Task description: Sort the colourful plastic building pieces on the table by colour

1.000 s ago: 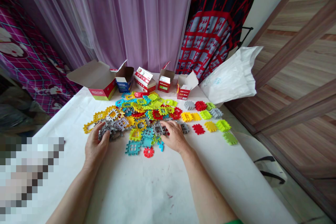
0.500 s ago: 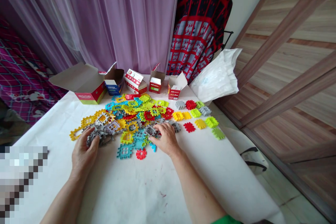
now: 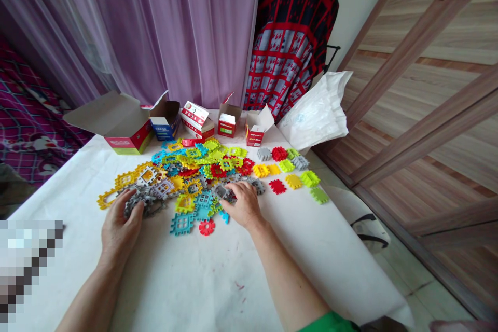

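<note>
A heap of plastic interlocking building pieces (image 3: 192, 185) in yellow, blue, green, red and grey lies mid-table. My left hand (image 3: 120, 225) is curled round a cluster of grey building pieces (image 3: 142, 202) at the heap's left front, thumb and fingers on either side. At the heap's right front, my right hand (image 3: 246, 206) has its bent fingers and thumb at a grey building piece (image 3: 221, 191); its palm hides some pieces. Between my hands lie a teal window piece (image 3: 182, 224) and a round red piece (image 3: 207, 227).
Sorted small stacks, including a red square piece (image 3: 277, 187), lie right of the heap. Behind stand several open cartons, among them a large red box (image 3: 128, 141) and a blue box (image 3: 165, 129). A white bag (image 3: 315, 114) leans at the table's (image 3: 187, 285) back right corner.
The view has shifted slightly, so everything sits a little further left. Both hands stay at the same grey pieces, with hardly any movement.
</note>
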Motion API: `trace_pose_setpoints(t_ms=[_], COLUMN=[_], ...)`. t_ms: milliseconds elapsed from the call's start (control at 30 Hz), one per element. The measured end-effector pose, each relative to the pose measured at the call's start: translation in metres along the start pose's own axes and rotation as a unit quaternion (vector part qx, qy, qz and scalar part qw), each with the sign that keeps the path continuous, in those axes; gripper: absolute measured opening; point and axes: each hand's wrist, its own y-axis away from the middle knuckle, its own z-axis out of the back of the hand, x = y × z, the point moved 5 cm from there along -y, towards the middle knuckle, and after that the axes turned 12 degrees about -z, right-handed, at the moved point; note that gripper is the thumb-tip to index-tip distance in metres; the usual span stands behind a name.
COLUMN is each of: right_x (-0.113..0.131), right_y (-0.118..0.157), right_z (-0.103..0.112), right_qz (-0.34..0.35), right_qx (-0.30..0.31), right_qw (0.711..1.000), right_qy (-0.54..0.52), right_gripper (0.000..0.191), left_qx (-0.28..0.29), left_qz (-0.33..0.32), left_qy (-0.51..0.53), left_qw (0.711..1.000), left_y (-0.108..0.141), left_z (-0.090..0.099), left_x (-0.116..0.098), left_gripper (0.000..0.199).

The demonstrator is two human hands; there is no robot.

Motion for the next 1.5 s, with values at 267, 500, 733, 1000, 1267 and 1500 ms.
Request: trace_pose_setpoints(t_ms=[267,500,733,1000,1267,1500], right_x=[-0.012,-0.016,-0.014,0.014,-0.061,-0.090], right_y=[0.000,0.001,0.003,0.018,0.011,0.014], right_z=[0.005,0.005,0.004,-0.002,0.047,0.051], right_qz=[-0.045,-0.047,-0.043,-0.020,-0.120,-0.137], right_qx=[-0.060,-0.066,-0.092,-0.070,-0.211,-0.217], right_qw=[0.997,0.997,0.995,0.996,0.970,0.966], right_qy=[0.019,-0.005,0.002,-0.045,-0.008,0.040], right_gripper=[0.047,0.042,0.047,0.041,0.046,0.051], left_qx=[-0.005,0.001,0.002,-0.007,0.009,0.020], left_qz=[-0.012,-0.005,-0.008,-0.004,0.011,0.012], left_qy=[0.010,0.009,0.010,0.009,-0.011,-0.021], left_qw=[1.000,1.000,1.000,1.000,1.000,1.000], left_y=[0.000,0.001,0.000,0.001,-0.001,-0.001], left_z=[-0.001,-0.001,-0.001,0.000,0.002,0.001], left_x=[0.002,0.001,0.002,0.000,-0.007,-0.011], left_gripper=[0.045,0.047,0.045,0.045,0.047,0.053])
